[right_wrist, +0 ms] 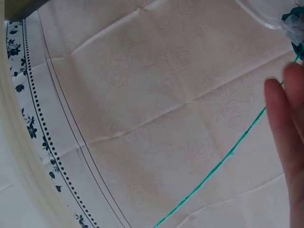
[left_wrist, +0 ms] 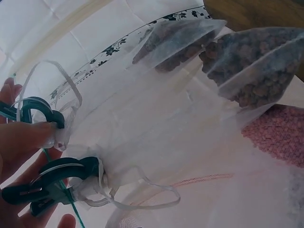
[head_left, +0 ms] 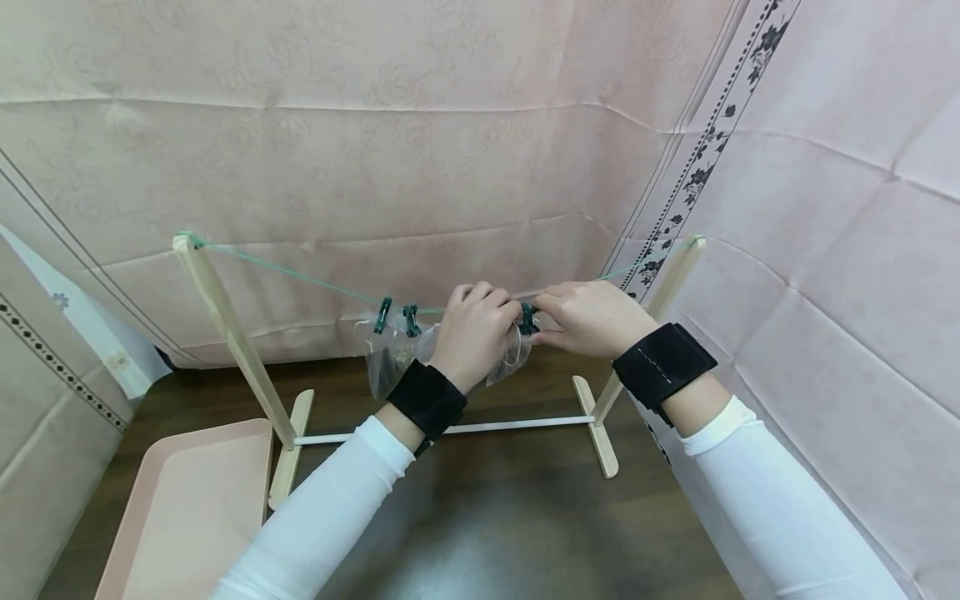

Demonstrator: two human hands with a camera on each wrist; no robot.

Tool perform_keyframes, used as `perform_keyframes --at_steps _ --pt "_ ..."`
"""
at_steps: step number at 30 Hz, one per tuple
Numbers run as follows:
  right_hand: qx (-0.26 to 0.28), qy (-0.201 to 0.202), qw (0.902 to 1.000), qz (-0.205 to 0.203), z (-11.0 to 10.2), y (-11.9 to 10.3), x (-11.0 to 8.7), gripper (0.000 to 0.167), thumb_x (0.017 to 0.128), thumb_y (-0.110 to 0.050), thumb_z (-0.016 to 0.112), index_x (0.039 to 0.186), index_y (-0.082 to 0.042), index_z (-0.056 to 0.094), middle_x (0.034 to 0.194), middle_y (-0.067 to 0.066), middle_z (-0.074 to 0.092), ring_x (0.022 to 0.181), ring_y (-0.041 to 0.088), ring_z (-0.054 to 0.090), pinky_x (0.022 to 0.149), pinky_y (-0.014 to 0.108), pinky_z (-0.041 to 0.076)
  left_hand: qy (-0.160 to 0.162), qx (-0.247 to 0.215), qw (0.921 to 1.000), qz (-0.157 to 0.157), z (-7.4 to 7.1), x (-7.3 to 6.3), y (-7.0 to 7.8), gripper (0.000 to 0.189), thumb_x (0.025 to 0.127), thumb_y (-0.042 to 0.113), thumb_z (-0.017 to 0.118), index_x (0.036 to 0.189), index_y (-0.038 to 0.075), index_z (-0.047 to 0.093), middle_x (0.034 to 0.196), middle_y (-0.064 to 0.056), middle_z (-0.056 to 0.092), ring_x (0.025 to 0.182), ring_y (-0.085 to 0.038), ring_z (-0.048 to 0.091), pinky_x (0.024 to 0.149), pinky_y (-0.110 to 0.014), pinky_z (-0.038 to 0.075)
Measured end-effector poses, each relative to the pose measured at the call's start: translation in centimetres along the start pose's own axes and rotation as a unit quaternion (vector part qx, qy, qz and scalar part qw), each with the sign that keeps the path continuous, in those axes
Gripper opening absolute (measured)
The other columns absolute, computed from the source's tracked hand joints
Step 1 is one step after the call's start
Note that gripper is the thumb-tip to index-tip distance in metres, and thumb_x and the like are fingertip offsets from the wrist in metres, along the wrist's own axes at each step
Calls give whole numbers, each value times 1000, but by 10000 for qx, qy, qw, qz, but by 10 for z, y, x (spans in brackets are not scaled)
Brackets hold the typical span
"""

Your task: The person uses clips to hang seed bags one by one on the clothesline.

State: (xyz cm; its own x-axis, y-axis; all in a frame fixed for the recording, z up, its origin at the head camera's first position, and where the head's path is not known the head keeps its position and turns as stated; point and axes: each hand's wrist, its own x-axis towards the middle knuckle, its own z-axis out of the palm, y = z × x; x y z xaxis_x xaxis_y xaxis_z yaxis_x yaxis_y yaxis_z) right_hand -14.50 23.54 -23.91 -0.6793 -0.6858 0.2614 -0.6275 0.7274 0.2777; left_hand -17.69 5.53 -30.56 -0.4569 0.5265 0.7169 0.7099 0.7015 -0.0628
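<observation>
A green cord runs between two wooden posts, sagging in the middle. Translucent drawstring pouches hang from it by dark green spring clips. My left hand pinches the top of a pouch beside the clip at right. On that clip, the thumb and fingers of my right hand grip the handles. In the left wrist view, my left thumb presses at the upper clip's jaws, close above a second clip. Brown chunks fill one pouch, pink grains another.
The wooden stand has a left post, a right post and a white crossbar low between its feet. At the left lies a pink tray on the dark wooden table. Patterned cloth hangs behind and at the sides.
</observation>
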Motion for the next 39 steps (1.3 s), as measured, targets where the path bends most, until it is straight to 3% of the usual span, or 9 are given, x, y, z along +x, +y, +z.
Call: perform_keyframes --at_steps 6,16,20,25,32,39 --pt "150 -210 9995 183 2 0 2 48 80 -42 63 116 -10 56 69 -5 52 55 8 45 46 23 38 -45 179 9998 -15 -2 -3 1 14 87 26 57 85 20 69 92 5 64 95 -15 49 91 -37 33" --pt "243 -162 9992 286 7 2 -1 45 80 -39 64 115 -12 53 63 -9 45 51 6 43 44 23 36 -8 338 9993 129 -13 -2 11 22 87 31 53 79 21 70 98 3 64 107 -21 48 97 -47 27" --pt "320 -234 9981 463 9 2 -2 45 82 -41 61 116 -13 50 64 -8 48 50 6 44 43 24 36 -47 302 9995 109 -18 -6 12 22 88 33 52 91 20 69 105 1 63 113 -22 46 100 -47 25" --pt "550 -280 9955 716 14 1 -9 56 87 -45 52 131 -14 38 71 -7 54 50 4 47 45 24 39 -139 187 9997 75 -23 -18 14 37 88 39 51 116 17 60 117 -2 58 120 -24 40 102 -48 21" --pt "1091 309 9874 1102 28 -10 -22 69 89 -41 51 143 -17 17 98 -1 62 68 7 59 53 25 47 -164 251 9995 -99 -36 -48 12 55 86 45 53 131 15 46 131 -9 46 129 -27 28 104 -49 17" --pt "1532 1320 9657 1630 41 -31 -44 63 88 -34 56 141 -24 25 104 -1 61 83 12 62 59 32 49 -550 53 9983 -201 -52 -83 22 58 85 45 53 133 13 43 135 -9 42 131 -29 22 104 -51 14"
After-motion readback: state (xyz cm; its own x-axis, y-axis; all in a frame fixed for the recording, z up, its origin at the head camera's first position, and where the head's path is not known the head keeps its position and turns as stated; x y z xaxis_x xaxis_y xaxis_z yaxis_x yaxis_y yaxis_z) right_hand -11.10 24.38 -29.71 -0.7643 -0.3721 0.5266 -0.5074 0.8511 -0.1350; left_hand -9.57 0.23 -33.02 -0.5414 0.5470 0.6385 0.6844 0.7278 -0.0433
